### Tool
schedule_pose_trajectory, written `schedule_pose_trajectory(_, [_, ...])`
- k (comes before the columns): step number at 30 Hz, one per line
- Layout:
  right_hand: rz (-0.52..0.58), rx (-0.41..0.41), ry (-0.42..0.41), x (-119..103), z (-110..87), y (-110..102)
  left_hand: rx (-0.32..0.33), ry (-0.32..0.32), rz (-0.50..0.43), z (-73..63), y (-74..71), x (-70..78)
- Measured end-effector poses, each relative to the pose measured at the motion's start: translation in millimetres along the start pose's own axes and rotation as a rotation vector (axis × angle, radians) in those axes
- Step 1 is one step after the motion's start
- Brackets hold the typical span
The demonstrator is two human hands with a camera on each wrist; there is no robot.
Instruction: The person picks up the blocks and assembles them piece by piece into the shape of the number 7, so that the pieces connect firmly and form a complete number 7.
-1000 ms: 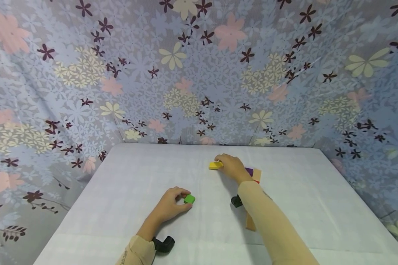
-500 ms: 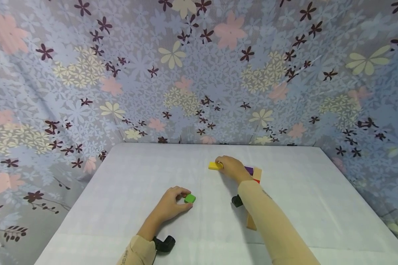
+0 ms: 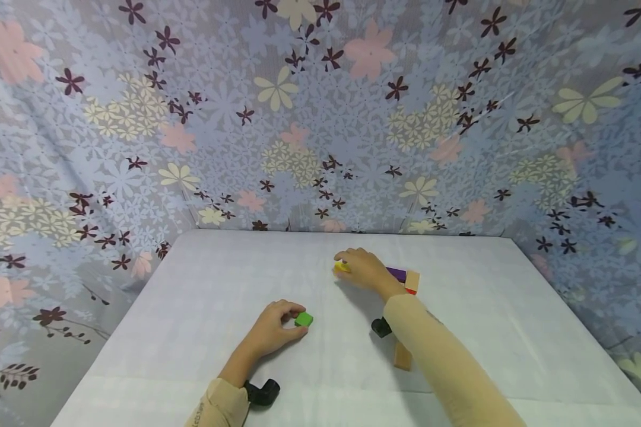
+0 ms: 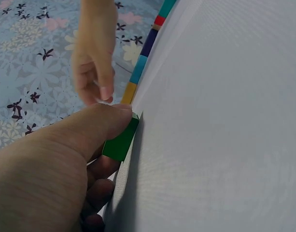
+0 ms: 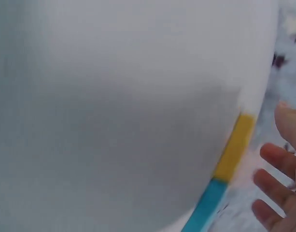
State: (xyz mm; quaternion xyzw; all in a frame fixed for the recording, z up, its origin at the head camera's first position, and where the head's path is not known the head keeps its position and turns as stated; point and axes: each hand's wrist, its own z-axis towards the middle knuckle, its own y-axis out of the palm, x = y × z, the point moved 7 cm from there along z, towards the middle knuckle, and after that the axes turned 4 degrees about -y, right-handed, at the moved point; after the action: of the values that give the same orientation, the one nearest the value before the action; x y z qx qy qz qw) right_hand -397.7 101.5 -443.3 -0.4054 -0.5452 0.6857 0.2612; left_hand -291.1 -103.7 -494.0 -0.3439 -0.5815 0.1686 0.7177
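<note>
Near the middle of the table my left hand (image 3: 272, 329) pinches a small green block (image 3: 304, 319) between thumb and fingers; the left wrist view shows the thumb on top of the green block (image 4: 121, 142). Farther back, my right hand (image 3: 365, 270) hovers over a yellow block (image 3: 342, 267), partly hiding it in the head view. In the right wrist view its spread fingers (image 5: 278, 159) stand apart from the yellow block (image 5: 234, 147). A light blue block (image 5: 204, 208) adjoins the yellow one, and a purple block (image 3: 396, 274) follows in the same row.
A plain wooden block (image 3: 412, 281) and a red block (image 3: 411, 291) stand right of the purple one. Another wooden block (image 3: 403, 357) shows beside the right sleeve (image 3: 443, 356), which hides what lies beneath. White cloth covers the table (image 3: 219, 273); a floral curtain (image 3: 320, 118) hangs behind.
My right hand has loosened its fingers from the yellow block and lifted slightly, spreading over it. The left hand and green block have stayed in place.
</note>
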Motion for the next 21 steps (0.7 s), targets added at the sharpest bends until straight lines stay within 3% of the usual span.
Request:
schedule_pose_trajectory(7, [0.051, -0.148, -0.079, -39, -4.2, 14, 0.012, 0.021, 0.015, 0.9, -1.4, 0.0])
schedule_pose_trajectory(11, [0.084, -0.188, -0.091, -54, -9.1, 17, 0.008, 0.009, 0.006, 1.5, -2.0, -0.9])
schedule_pose_trajectory(17, [0.105, -0.188, -0.073, -57, -14.5, 17, 0.005, 0.028, 0.009, 1.1, -1.7, 0.3])
schedule_pose_trajectory(21, [0.106, -0.184, -0.05, -50, -15.7, 17, 0.0, 0.006, 0.003, 0.6, -1.1, 0.1])
